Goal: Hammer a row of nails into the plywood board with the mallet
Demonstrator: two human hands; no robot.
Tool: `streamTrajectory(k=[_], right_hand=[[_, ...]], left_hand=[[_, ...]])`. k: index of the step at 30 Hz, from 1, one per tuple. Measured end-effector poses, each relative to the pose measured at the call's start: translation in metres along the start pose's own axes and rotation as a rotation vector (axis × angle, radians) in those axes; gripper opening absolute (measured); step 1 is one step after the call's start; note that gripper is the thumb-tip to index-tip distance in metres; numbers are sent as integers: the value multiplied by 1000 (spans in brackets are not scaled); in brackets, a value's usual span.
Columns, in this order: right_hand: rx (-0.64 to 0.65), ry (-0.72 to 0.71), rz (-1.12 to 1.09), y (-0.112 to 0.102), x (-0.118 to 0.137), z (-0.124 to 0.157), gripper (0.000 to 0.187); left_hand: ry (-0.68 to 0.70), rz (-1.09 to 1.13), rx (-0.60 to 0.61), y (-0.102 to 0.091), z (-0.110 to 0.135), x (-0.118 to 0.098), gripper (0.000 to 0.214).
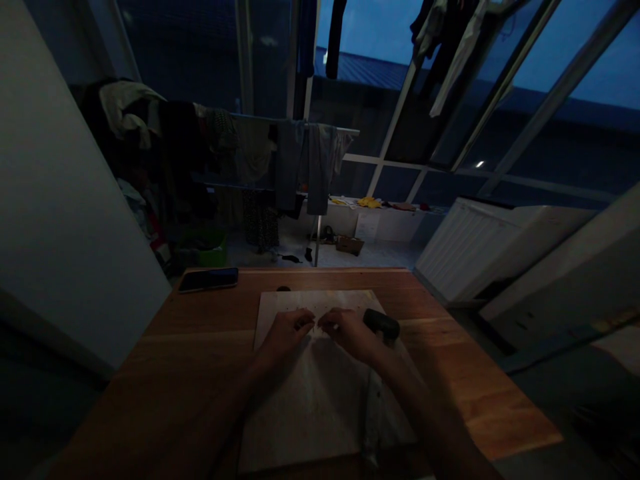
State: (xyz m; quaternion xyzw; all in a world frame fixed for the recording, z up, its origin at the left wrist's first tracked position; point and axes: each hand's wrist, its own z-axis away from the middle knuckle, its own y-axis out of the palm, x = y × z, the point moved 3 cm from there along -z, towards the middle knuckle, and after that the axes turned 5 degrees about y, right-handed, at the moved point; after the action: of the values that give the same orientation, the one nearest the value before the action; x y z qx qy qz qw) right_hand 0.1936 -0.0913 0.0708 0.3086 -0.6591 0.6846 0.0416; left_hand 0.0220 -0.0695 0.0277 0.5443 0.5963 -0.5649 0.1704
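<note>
Your left hand (283,337) and right hand (350,333) meet on the pale board (310,407), fingertips bunched on something too small to tell. The dark tool (381,325) by your right knuckles lies untouched; work looks early.

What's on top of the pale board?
The left hand and right hand, fingertips nearly meeting, and a dark object beside the right hand. Anything under the hands is hidden.
</note>
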Motion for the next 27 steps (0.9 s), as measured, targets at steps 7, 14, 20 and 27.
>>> streamTrajectory(k=[7, 14, 20, 27], right_hand=[[-151, -31, -289, -14, 3, 39, 25], [-538, 433, -168, -8, -91, 151, 39], [-451, 520, 6, 31, -134, 193, 55], [-353, 468, -53, 51, -93, 175, 58]], left_hand=[[16, -182, 169, -30, 46, -22, 37], [18, -593, 103, -46, 131, -17, 32], [34, -792, 53, -34, 141, -10, 35], [-109, -902, 19, -68, 154, -5, 40]])
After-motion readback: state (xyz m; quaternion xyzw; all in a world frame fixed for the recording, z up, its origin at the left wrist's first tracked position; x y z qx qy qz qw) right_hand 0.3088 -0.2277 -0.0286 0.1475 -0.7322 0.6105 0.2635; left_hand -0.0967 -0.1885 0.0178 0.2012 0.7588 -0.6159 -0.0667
